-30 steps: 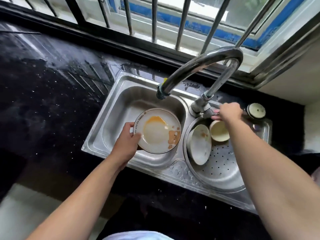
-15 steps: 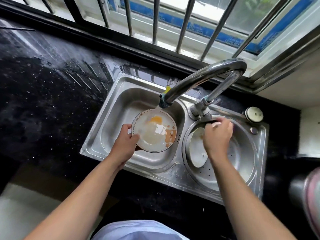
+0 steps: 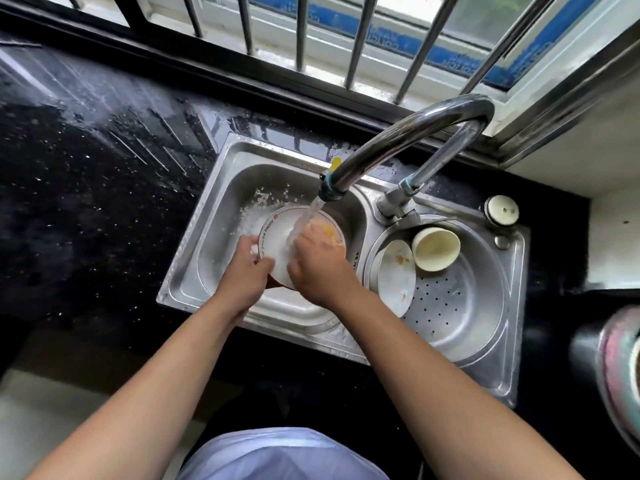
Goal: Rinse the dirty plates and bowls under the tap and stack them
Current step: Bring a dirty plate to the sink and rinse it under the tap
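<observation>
A white plate (image 3: 277,237) with orange sauce and rim lettering is held tilted over the left sink basin (image 3: 221,209), under water running from the chrome tap (image 3: 408,133). My left hand (image 3: 247,271) grips its left rim. My right hand (image 3: 317,261) lies flat on the plate's face, fingers spread in the stream, holding nothing. In the right basin (image 3: 485,323), a perforated strainer bowl, a second dirty white plate (image 3: 396,275) leans on edge beside a cream bowl (image 3: 434,249) lying on its side.
Wet black stone counter (image 3: 86,174) lies left of the sink. Window bars (image 3: 301,29) rise behind the tap. A round sink plug (image 3: 502,211) sits at the sink's back right corner. A blurred metal vessel (image 3: 620,368) is at the right edge.
The water has come on and now splashes over the plate. My right hand left the tap handle and moved left onto the plate's face. My left hand keeps hold of the plate.
</observation>
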### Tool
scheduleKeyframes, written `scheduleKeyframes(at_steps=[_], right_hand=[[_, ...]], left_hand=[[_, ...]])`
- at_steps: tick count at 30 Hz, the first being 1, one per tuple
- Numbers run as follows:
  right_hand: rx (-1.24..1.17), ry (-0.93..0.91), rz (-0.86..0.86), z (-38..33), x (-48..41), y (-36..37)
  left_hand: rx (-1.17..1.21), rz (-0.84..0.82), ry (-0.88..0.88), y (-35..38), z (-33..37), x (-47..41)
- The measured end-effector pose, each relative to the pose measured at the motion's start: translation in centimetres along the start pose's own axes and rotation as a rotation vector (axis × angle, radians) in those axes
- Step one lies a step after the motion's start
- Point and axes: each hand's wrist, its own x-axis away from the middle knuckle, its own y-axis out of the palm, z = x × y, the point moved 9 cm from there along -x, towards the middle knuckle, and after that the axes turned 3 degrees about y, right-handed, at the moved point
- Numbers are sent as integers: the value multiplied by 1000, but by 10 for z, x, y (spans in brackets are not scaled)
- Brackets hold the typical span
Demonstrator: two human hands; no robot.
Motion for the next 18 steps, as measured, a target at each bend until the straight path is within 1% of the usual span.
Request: scheduleKeyframes(at_steps=[2,4,6,7,9,11,13,15,17,18], right_hand=[[83,-82,-71,-13,3,15],[36,-135,-149,-20,15,28],[1,-104,-186,-14,26,34],[5,-63,-163,-7,28,32],[49,35,-65,7,19,21],[91,73,-2,9,0,8],[103,13,-13,-3,-15,6],[107,-117,-70,-24,-15,12],[50,-221,-142,-34,-2,22],[9,-230,-162,-30,6,25]], left_hand=[[39,60,-10,-6,-2,-4],[94,111,-23,-13,-5,-9],[118,114,-31,-15,-8,-11],[117,104,-33,-14,-9,-11],[107,82,-35,-11,-11,-11],[89,65,-41,-5,-11,-9],[61,62,-41,-2,-12,-7],[83,58,-53,0,-16,-8],[132,50,-66,-1,-21,-11],[154,46,-75,-2,-23,-13]])
